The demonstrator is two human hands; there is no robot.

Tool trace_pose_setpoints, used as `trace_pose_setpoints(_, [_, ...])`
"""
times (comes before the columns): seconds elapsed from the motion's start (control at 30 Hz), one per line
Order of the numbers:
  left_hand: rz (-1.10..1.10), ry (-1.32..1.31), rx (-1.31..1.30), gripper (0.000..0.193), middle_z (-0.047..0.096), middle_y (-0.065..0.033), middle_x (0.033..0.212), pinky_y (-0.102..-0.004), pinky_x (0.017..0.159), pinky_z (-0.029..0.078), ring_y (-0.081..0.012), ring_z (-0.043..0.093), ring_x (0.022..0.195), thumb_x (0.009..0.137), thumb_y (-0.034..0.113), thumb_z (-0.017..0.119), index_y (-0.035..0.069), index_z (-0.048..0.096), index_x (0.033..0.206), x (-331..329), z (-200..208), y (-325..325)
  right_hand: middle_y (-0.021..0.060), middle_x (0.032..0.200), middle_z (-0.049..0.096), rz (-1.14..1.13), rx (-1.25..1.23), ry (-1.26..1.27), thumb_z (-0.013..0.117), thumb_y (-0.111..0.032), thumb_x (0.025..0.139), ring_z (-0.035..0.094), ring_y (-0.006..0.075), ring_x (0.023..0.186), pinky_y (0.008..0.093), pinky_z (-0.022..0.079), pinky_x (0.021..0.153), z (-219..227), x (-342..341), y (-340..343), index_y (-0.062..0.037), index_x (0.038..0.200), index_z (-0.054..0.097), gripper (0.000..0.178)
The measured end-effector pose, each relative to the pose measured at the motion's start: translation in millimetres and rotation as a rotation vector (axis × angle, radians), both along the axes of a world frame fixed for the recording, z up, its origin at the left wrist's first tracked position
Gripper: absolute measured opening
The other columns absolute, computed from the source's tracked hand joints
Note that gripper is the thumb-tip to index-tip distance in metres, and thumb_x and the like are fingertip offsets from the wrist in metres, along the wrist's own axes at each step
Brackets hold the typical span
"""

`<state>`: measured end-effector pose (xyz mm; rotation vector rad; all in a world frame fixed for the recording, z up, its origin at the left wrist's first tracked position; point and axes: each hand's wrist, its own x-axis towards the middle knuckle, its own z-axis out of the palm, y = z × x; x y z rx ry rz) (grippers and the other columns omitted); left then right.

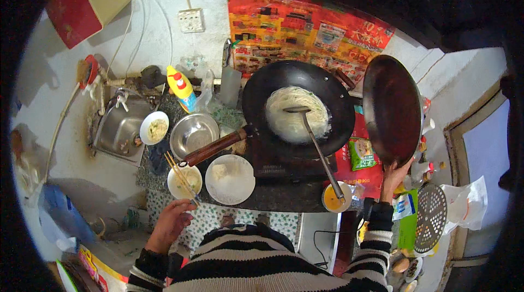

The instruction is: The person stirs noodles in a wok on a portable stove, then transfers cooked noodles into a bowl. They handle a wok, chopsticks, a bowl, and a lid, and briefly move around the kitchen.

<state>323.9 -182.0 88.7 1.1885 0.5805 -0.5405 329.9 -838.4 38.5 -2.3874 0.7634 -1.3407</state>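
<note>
**Loose ladle and tilted pan crowd the noodle wok**

The pale noodles (289, 94) sit in cloudy liquid inside the black wok (261, 82), above the dark cooktop. The right hand (396, 173) grips the near edge of a round dark pan (390, 106), tilted up beside the wok. The left hand (170, 224) has its fingers drawn in at the near end of the chopsticks (180, 171), which cross a small white bowl (173, 187); I cannot tell how firmly they are pinched.

The ladle (320, 150) looks the likeliest trouble: its head lies in the noodles, nobody holds it, and its handle reaches over the bowl of yellow liquid (348, 190). A leftward swing of the pan could knock it, splashing hot liquid or upsetting that bowl. The wok's wooden handle (215, 147) juts out near the left forearm's side; a snagged sleeve could jerk the wok. Loosely held chopsticks might roll off their bowl.
</note>
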Motion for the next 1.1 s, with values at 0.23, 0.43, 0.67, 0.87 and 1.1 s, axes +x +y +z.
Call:
trace_pose_setpoints(0.23, [-0.042, -0.064, -0.035, 0.026, 0.066, -0.008, 0.098, -0.0266, 0.061, 0.047, -0.014, 0.059, 0.068, 0.091, 0.018, 0.057, 0.005, 0.056, 0.114, -21.3, -7.9, -0.4, 0.0198, 0.118, 0.048, 0.387, -0.144, 0.04, 0.042, 0.0, 0.087, 0.052, 0.0361, 0.109, 0.0384, 0.042, 0.094, 112.5, 29.4, 110.9, -0.0074, 0.133, 0.045, 0.047])
trace_pose_setpoints(0.43, [-0.039, -0.076, -0.046, 0.031, 0.063, -0.0082, 0.104, -0.023, 0.063, 0.047, -0.0115, 0.059, 0.076, 0.09, 0.02, 0.058, 0.004, 0.052, 0.116, -41.7, -4.8, 13.3, 0.0195, 0.111, 0.048, 0.339, -0.619, 0.453, 0.047, 0.002, 0.082, 0.055, 0.0391, 0.095, 0.0439, 0.048, 0.077, 104.9, 85.6, 131.9, -0.0113, 0.134, 0.043, 0.054])
trace_pose_setpoints(0.67, [0.021, -0.066, 0.158, 0.031, 0.064, -0.0077, 0.1, -0.0247, 0.058, 0.047, -0.0122, 0.06, 0.07, 0.09, 0.019, 0.059, 0.002, 0.054, 0.115, -89.6, -64.0, 46.0, 0.0186, 0.113, 0.049, 0.378, -0.724, 0.571, 0.048, 0.002, 0.084, 0.055, 0.0367, 0.099, 0.0424, 0.048, 0.081, 77.7, 101.6, 131.0, -0.0122, 0.137, 0.039, 0.056])
trace_pose_setpoints(0.87, [-0.517, -0.158, 0.655, 0.042, 0.061, -0.0095, 0.115, -0.0368, 0.09, 0.046, -0.0225, 0.057, 0.105, 0.092, 0.036, 0.057, 0.005, 0.057, 0.12, -167.7, -148.8, 76.9, 0.0214, 0.137, 0.039, 0.516, -0.562, 0.627, 0.041, 0.008, 0.084, 0.046, 0.039, 0.121, 0.042, 0.045, 0.091, 63.8, 87.6, 131.5, -0.0176, 0.146, 0.028, 0.068])
trace_pose_setpoints(1.1, [-0.533, 0.038, 0.346, 0.056, 0.058, -0.0137, 0.119, -0.0377, 0.098, 0.038, -0.0229, 0.052, 0.11, 0.099, 0.047, 0.035, 0.0, 0.055, 0.121, -211.5, -140.0, 59.9, 0.0197, 0.129, 0.041, 0.803, -0.439, 0.302, 0.038, -0.007, 0.093, 0.039, 0.0317, 0.114, 0.0382, 0.035, 0.095, 90.7, 46.0, 173.7, -0.0054, 0.137, 0.035, 0.044])
